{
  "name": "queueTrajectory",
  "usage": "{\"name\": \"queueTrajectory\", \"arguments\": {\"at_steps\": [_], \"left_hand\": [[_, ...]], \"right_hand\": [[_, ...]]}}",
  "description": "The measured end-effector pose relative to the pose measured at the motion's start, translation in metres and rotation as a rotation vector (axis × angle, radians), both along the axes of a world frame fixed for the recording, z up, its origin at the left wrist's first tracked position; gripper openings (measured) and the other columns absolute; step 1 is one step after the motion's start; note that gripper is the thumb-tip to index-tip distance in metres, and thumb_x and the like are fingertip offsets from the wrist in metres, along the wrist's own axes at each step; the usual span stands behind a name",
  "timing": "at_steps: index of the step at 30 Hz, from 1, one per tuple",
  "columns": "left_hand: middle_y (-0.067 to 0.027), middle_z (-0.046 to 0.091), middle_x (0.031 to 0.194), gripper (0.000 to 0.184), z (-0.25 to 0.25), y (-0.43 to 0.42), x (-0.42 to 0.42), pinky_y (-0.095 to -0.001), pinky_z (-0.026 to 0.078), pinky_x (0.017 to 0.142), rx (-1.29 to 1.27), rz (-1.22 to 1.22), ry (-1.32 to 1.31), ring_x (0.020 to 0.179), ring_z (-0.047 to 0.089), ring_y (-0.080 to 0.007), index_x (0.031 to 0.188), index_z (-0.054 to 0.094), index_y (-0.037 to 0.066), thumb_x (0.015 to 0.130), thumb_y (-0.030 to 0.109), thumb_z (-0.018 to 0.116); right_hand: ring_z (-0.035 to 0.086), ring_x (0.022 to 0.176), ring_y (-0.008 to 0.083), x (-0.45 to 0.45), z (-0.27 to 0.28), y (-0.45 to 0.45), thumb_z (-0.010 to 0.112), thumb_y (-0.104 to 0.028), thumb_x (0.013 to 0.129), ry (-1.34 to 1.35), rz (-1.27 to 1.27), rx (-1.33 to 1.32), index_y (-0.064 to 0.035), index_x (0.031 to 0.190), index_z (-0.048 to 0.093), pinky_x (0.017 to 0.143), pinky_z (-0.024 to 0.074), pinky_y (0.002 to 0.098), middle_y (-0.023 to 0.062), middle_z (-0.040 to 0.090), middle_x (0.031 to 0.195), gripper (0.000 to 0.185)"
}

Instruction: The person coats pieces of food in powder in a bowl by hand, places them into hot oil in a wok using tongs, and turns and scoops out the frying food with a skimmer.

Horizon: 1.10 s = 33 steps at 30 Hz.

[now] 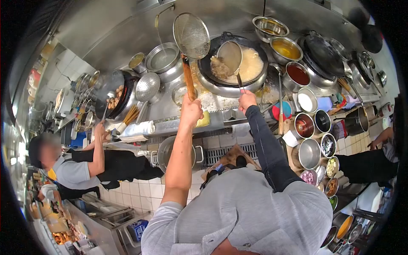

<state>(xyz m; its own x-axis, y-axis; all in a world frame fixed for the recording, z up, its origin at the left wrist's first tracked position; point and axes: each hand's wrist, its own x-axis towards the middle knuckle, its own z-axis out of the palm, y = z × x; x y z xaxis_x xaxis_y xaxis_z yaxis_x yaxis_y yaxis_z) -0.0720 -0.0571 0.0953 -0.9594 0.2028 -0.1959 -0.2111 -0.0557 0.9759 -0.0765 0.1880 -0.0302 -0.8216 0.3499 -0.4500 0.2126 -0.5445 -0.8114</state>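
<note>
My left hand (192, 111) is closed round the wooden handle of a large round mesh strainer (191, 36), held up to the left of a wok (205, 81). Closed on the thin handle of a smaller strainer (230, 56), my right hand (247, 101) is at the wok's near side. That strainer's mesh is over the wok, beside foaming, light-coloured liquid (253, 63). Brownish food (219, 69) shows at the left of the liquid; whether it lies in the mesh or below it, I cannot tell.
A perforated ladle (147, 86) and a metal pot (162, 59) are left of the wok. Bowls of yellow liquid (286, 48) and red sauce (297, 75) stand right. A co-worker (80, 165) tends another wok at left; another person's arm (382, 138) shows at far right.
</note>
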Motion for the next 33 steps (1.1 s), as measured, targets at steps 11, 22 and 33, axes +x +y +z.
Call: {"name": "queueTrajectory", "arguments": {"at_steps": [11,22,33], "left_hand": [[-0.0030,0.044,0.068,0.019,0.000,-0.006,-0.001,-0.0294,0.035,0.037,0.000,-0.002,-0.012,0.043,0.040,-0.0114,0.104,0.037,0.011,0.091,0.002,0.047],[-0.0031,0.044,0.068,0.021,-0.005,-0.010,0.001,-0.0304,0.034,0.035,0.012,0.000,-0.051,0.042,0.039,-0.0113,0.105,0.037,0.011,0.089,0.002,0.046],[-0.0032,0.046,0.067,0.017,-0.022,-0.007,-0.004,-0.0301,0.039,0.036,-0.116,0.024,0.058,0.044,0.045,-0.0127,0.105,0.042,0.008,0.088,0.002,0.046]], "right_hand": [[0.042,0.051,0.0153,-0.026,0.011,0.003,0.041,-0.003,0.087,-0.007,-0.037,-0.020,-0.0133,0.118,0.048,0.036,0.0255,0.0326,0.0002,0.045,0.068,0.033],[0.033,0.042,0.0104,0.016,0.002,0.032,0.042,-0.007,0.095,0.075,0.018,-0.332,-0.0100,0.119,0.050,0.036,0.0262,0.0278,-0.0013,0.041,0.060,0.026],[0.033,0.043,0.0110,0.026,0.023,0.011,0.041,-0.003,0.091,0.018,0.100,-0.200,-0.0109,0.119,0.047,0.037,0.0271,0.0292,-0.0010,0.041,0.062,0.029]]}}
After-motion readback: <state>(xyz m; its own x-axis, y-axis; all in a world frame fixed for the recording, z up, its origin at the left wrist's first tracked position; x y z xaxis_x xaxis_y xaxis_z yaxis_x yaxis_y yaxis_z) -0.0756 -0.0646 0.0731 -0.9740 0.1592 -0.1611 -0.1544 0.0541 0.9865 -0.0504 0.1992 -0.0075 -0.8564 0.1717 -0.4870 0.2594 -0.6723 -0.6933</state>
